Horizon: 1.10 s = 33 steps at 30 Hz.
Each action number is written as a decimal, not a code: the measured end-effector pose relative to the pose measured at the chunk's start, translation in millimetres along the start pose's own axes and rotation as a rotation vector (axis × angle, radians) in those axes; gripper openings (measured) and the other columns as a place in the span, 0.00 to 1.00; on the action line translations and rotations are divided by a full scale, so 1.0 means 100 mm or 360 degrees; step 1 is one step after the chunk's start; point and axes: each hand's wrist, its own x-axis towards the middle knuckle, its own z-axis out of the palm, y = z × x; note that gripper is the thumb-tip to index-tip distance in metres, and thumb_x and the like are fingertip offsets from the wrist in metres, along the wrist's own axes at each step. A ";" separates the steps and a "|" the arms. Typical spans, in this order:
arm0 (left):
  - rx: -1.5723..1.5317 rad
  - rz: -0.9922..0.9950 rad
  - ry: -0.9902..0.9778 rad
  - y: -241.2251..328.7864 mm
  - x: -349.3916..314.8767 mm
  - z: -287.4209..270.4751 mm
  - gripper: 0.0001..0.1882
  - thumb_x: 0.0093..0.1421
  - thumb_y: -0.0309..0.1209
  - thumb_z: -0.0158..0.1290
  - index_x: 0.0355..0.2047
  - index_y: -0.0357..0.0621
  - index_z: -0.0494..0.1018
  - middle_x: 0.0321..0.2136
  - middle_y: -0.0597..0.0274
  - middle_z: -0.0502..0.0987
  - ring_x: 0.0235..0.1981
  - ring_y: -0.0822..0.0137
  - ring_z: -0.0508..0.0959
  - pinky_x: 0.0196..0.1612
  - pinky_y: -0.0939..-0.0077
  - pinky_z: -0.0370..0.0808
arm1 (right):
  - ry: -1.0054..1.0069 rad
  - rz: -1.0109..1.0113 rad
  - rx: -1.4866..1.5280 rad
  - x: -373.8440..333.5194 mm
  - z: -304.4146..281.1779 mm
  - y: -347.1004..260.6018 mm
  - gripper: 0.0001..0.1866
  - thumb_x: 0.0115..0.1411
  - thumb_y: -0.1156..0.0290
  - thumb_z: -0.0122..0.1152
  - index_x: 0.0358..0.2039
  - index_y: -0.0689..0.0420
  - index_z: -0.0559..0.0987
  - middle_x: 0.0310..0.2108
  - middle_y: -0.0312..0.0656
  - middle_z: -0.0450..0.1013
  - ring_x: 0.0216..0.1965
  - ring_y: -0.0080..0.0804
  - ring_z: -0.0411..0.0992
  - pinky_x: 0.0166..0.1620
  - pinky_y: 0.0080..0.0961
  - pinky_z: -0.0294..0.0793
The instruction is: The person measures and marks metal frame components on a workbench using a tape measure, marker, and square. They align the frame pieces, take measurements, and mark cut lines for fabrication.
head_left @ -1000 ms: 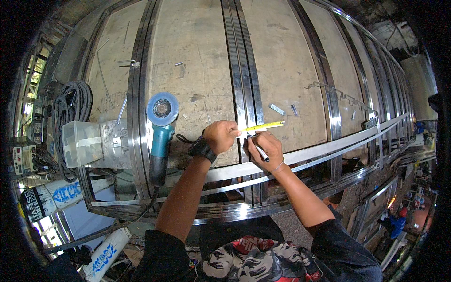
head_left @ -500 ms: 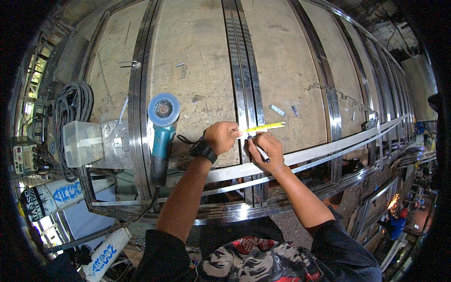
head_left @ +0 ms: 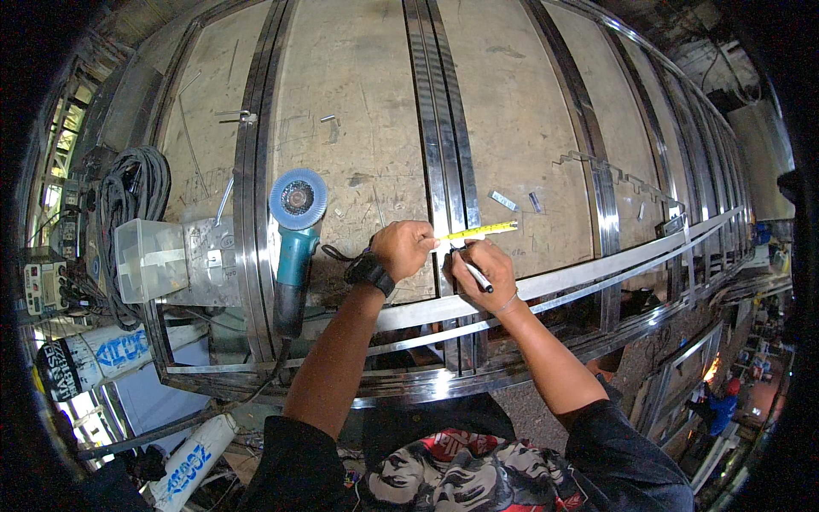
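My left hand [head_left: 401, 248] pinches a yellow tape measure blade [head_left: 479, 231], whose end reaches right across a pair of shiny metal bars [head_left: 441, 154]. The tape's case is not visible. A black and white marker pen [head_left: 479, 278] is gripped in my right hand [head_left: 490, 269], its tip down at the metal just below the tape. Left of my hands lies a teal angle grinder [head_left: 295, 256] with a bluish disc facing up. Two short metal pieces, one of them a light plate [head_left: 503, 200], rest on the board above the tape.
Metal bars cross the wooden board [head_left: 350, 102], and a long flat strip [head_left: 546, 288] runs along the near side. A clear plastic box [head_left: 151, 260] and coiled cable [head_left: 134, 192] are at left. Far right, a person in blue [head_left: 722, 411] works beside bright sparks.
My right hand and the pen have shifted very slightly at the metal bars. The left hand and the tape stay in place.
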 end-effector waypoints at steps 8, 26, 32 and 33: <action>0.0011 0.0007 0.0023 0.01 0.00 0.00 0.11 0.62 0.40 0.62 0.33 0.45 0.83 0.25 0.51 0.82 0.29 0.49 0.83 0.34 0.55 0.77 | 0.0079 -0.0036 0.0041 0.01 0.03 0.00 0.14 0.57 0.79 0.69 0.25 0.59 0.69 0.24 0.48 0.70 0.26 0.50 0.71 0.31 0.41 0.70; 0.0003 -0.0033 -0.0010 0.01 -0.01 0.00 0.11 0.62 0.40 0.62 0.32 0.45 0.82 0.25 0.51 0.81 0.29 0.49 0.83 0.34 0.55 0.77 | 0.0111 0.0247 0.0127 -0.04 -0.02 -0.09 0.08 0.61 0.77 0.69 0.29 0.61 0.76 0.29 0.50 0.77 0.30 0.45 0.78 0.36 0.38 0.76; 0.0018 -0.0025 0.0008 0.01 0.00 0.00 0.12 0.63 0.41 0.61 0.31 0.46 0.81 0.25 0.52 0.81 0.29 0.47 0.82 0.34 0.53 0.76 | 0.0593 0.0244 -0.0077 -0.25 -0.09 -0.16 0.08 0.64 0.78 0.65 0.43 0.64 0.81 0.38 0.53 0.79 0.43 0.53 0.79 0.53 0.43 0.78; 0.0029 -0.0036 0.0000 0.01 -0.01 0.00 0.12 0.63 0.41 0.61 0.31 0.46 0.81 0.25 0.52 0.81 0.29 0.47 0.82 0.34 0.53 0.76 | 0.0608 0.0300 -0.0045 -0.29 -0.12 -0.17 0.10 0.65 0.77 0.64 0.46 0.65 0.81 0.41 0.53 0.79 0.46 0.53 0.78 0.57 0.46 0.75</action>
